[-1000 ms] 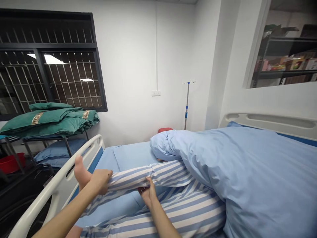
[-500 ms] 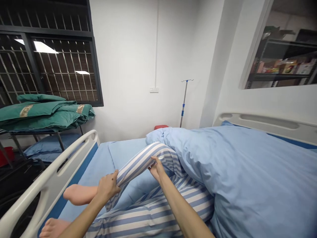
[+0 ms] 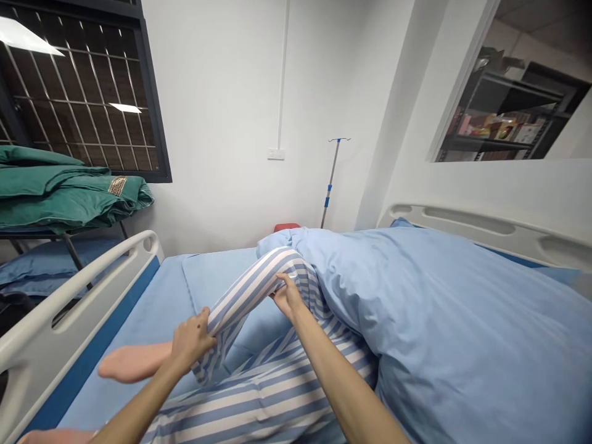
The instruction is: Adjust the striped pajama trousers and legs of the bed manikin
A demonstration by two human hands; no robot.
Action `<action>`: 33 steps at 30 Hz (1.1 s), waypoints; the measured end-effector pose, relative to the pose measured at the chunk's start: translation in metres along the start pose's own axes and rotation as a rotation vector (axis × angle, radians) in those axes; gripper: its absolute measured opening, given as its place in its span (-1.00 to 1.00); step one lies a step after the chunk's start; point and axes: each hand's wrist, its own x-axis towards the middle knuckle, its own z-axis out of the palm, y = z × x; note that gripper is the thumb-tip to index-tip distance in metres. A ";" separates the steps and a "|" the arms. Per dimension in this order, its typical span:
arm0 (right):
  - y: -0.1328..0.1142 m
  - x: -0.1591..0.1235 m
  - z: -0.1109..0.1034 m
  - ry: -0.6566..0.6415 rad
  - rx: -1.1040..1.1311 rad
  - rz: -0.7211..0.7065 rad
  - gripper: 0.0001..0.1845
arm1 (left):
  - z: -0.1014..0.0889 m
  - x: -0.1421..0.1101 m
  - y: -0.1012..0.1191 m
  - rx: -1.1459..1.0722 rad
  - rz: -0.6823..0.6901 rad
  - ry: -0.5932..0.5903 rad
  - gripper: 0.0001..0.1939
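A figure in blue-and-white striped pyjama trousers (image 3: 259, 290) lies on a hospital bed, one knee bent upward. My left hand (image 3: 192, 340) is closed round the lower leg of that trouser leg, just above the bare foot (image 3: 134, 362). Up under the raised knee, my right hand (image 3: 287, 296) pinches the striped cloth. A light blue quilt (image 3: 439, 308) covers the body to the right of my hands. The second bare foot (image 3: 50, 436) shows at the bottom left edge.
A white bed rail (image 3: 69, 287) runs along the left and a white headboard (image 3: 485, 228) along the right. Folded green bedding (image 3: 69, 194) lies on a rack by the barred window. An IV pole (image 3: 330, 182) stands at the far wall.
The striped leg went from stretched out with the foot raised to bent at the knee, foot down on the mattress. Both hands stayed on it; the view drifted right.
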 end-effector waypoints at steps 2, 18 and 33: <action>0.011 0.005 0.003 -0.005 0.049 0.019 -0.72 | -0.016 0.010 -0.020 0.045 0.038 -0.007 -0.52; 0.177 0.011 -0.027 0.099 0.305 0.352 -0.75 | -0.026 0.052 -0.137 0.519 0.143 -0.037 -0.44; 0.222 0.008 -0.066 0.145 0.107 0.391 -0.76 | 0.097 0.066 -0.170 0.400 0.057 -0.084 -0.48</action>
